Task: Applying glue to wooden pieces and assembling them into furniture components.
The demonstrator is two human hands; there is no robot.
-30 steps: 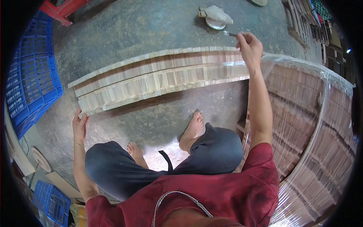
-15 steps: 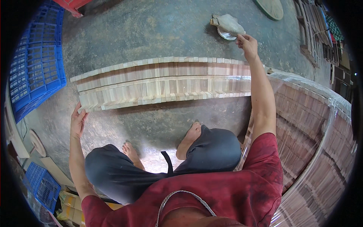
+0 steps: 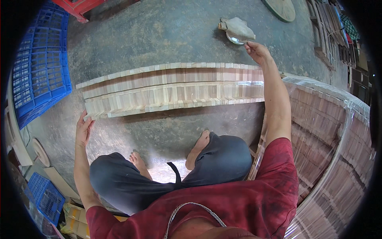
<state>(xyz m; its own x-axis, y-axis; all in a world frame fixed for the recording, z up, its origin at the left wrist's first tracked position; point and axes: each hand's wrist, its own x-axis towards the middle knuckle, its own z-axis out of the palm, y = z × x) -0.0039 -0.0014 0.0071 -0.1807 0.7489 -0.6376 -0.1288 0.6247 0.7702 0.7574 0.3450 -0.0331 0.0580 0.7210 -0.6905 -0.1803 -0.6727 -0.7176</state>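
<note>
A long stack of pale and reddish wooden strips [image 3: 159, 89] stands on the floor in front of me, in a slightly curved row. At its near left corner is my left hand [image 3: 83, 129], fingers apart, the tips at or touching the end strips. My right hand [image 3: 258, 51] reaches past the stack's right end, its fingertips pinched at the rim of a shallow dish [image 3: 234, 39]. A greyish-white bag or cloth [image 3: 239, 27] lies over that dish. A small shiny white patch shows by the fingers; what they hold I cannot make out.
Film-wrapped stacks of wooden blocks [image 3: 314, 115] stand close on my right. Blue plastic crates [image 3: 41, 75] are at the left, with a smaller blue crate [image 3: 45, 195] below. A red stool-like object [image 3: 81, 10] and a round disc [image 3: 282, 8] lie at the far side.
My right hand has shifted slightly left and down, its fingers curling closer to the dish's rim. My left hand stays at the stack's corner. The whole view has tilted a little.
</note>
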